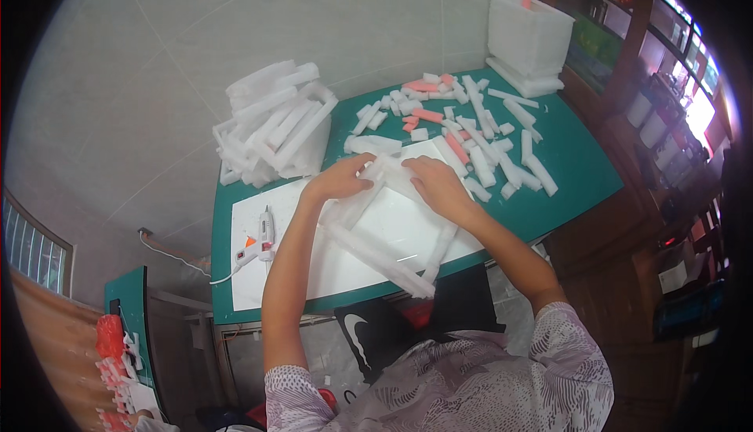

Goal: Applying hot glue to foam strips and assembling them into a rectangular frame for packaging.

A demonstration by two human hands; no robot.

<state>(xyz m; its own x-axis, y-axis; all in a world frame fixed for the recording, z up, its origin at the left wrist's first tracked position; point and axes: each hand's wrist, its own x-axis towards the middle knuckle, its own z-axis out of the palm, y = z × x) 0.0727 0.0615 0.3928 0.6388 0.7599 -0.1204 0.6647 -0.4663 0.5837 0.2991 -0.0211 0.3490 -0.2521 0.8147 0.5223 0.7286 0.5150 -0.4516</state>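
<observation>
A white foam frame (375, 259), built of long strips set at angles, lies on the white board (259, 287), and its near corner reaches past the table's front edge. At its far corner my left hand (341, 178) grips the foam with bent fingers. Opposite it, my right hand (439, 187) closes on the same corner from the right. The fingertips partly cover the foam there. A loose white foam piece (372, 145) lies just beyond my hands. Left of my left forearm rests a white hot glue gun (265, 232) with its cord running off the table.
Many short white foam pieces and some pink ones (428, 116) are scattered on the green table (584, 157). A tall heap of white foam strips (274, 122) stands at the back left. A white foam box (529, 40) stands at the back right, against the wall.
</observation>
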